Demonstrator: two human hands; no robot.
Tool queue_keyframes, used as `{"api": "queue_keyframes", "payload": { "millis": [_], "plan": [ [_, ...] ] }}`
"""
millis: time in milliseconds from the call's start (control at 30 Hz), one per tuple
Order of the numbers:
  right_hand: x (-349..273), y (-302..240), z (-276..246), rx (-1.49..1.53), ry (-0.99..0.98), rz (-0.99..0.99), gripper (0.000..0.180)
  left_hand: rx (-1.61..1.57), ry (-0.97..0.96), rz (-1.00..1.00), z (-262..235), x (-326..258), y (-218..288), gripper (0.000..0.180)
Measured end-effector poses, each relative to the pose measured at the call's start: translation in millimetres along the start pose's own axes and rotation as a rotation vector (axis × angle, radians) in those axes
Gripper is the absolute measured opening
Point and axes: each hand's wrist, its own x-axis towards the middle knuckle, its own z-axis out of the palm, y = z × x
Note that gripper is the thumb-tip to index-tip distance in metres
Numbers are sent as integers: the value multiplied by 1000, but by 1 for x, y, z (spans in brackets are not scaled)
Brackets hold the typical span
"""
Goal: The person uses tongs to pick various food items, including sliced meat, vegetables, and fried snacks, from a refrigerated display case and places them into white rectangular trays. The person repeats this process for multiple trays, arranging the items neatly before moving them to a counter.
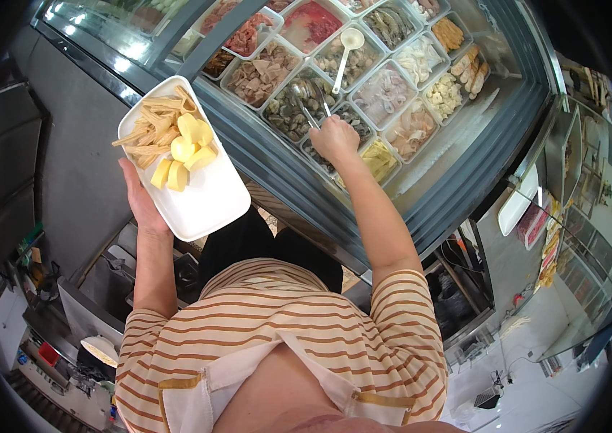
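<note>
Reaching R hand (333,137) w/ tongs (311,105), prob. gripped.

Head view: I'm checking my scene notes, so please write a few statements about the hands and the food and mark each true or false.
1. The left hand holds a white rectangular plate from below. True.
2. The plate is empty. False: it carries yellow chunks and pale beancurd sticks.
3. The right hand grips metal tongs over the food trays. True.
4. The white ladle is in the right hand. False: it rests in a tray, apart from the hand.
5. The display case holds one large tray. False: it holds many small trays.
</note>
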Motion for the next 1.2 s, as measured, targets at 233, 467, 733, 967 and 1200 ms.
{"api": "queue_keyframes", "payload": {
  "millis": [233, 467, 733, 967, 1200],
  "plan": [
    [6, -6, 1, -36, -22, 8, 34, 4, 22, -10, -9, 6, 6, 66],
    [1, 11, -2, -122, 62, 29, 37, -46, -13, -64, -11, 14, 4, 67],
    [-22, 39, 7, -191, -18, -228, 52, -30, -26, -72, -4, 15, 3, 68],
    [-18, 43, 37, -129, 20, -290, 54, 48, 45, -33, 2, 17, 0, 66],
    [-49, 58, 15, -55, -14, -171, 51, 38, -83, -22, 9, 11, -4, 65]
  ]
}}
